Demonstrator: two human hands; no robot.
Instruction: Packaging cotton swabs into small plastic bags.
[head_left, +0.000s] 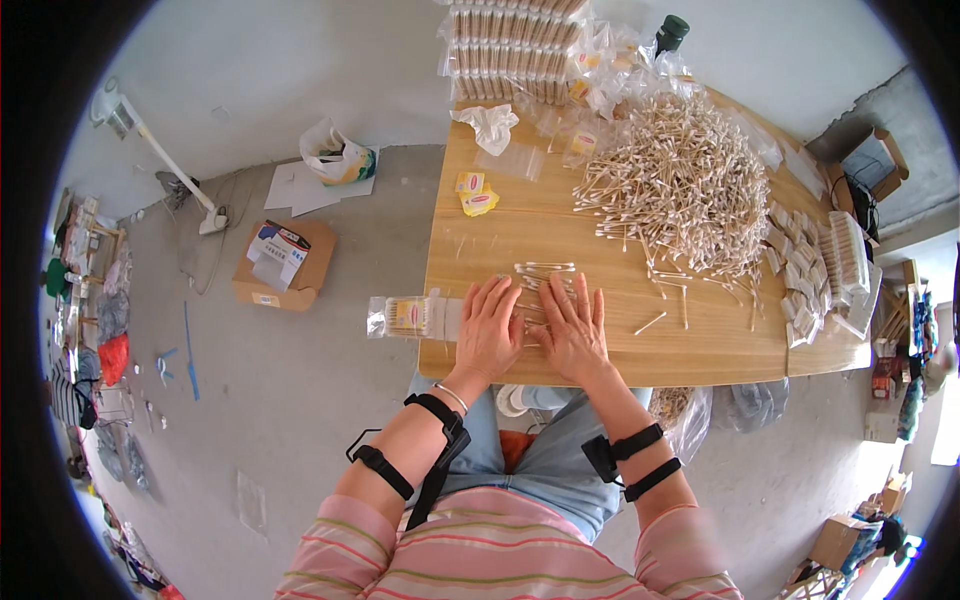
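My left hand (489, 328) lies on the wooden table (620, 345) with its fingers stretched forward. Beside it, my right hand (573, 328) rests flat with fingers spread, over the right ends of a small group of cotton swabs (540, 268). These swabs lie mostly crosswise; some show between the hands and others are covered by them. Just left of my left hand, a clear plastic bag holding swabs and a yellow card (408, 316) sticks out past the table's left edge. Neither hand visibly grips anything.
A big heap of loose swabs (690, 180) covers the far right. Stacked swab packs (515, 50) stand at the back, near crumpled tissue (490, 127) and yellow cards (479, 200). Small swab bundles (795, 260) lie at the right edge. A cardboard box (322, 250) sits on the floor at left.
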